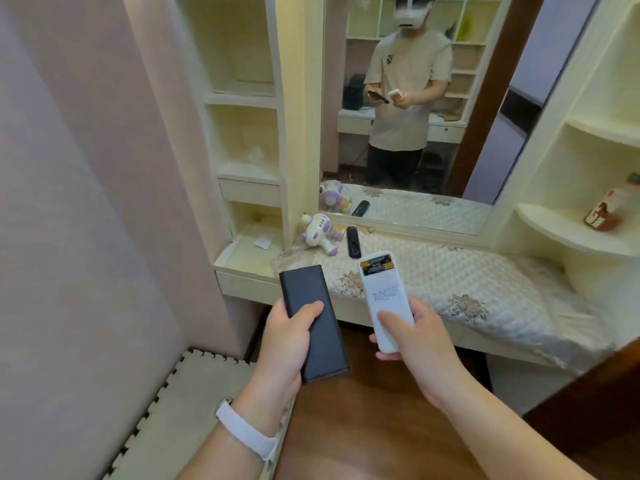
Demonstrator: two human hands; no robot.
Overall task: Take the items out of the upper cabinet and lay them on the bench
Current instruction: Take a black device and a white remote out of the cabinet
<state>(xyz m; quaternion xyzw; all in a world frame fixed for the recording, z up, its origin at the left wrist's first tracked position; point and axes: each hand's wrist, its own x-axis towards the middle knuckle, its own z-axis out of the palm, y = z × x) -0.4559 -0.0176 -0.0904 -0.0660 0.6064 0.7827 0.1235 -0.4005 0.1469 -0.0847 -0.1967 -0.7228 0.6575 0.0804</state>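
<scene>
Power bank [313,317]: black, gripped in my left hand [287,341], thumb on top; long axis points ahead toward the desk [467,285].
Remote [384,292]: white, gripped by its near end in my right hand [415,344]; far tip aims at the desk.
Judgement: desk lies straight ahead; right hand looks nearer.

Left hand [289,341], right hand [424,341] gripping, thumbs on top
</scene>
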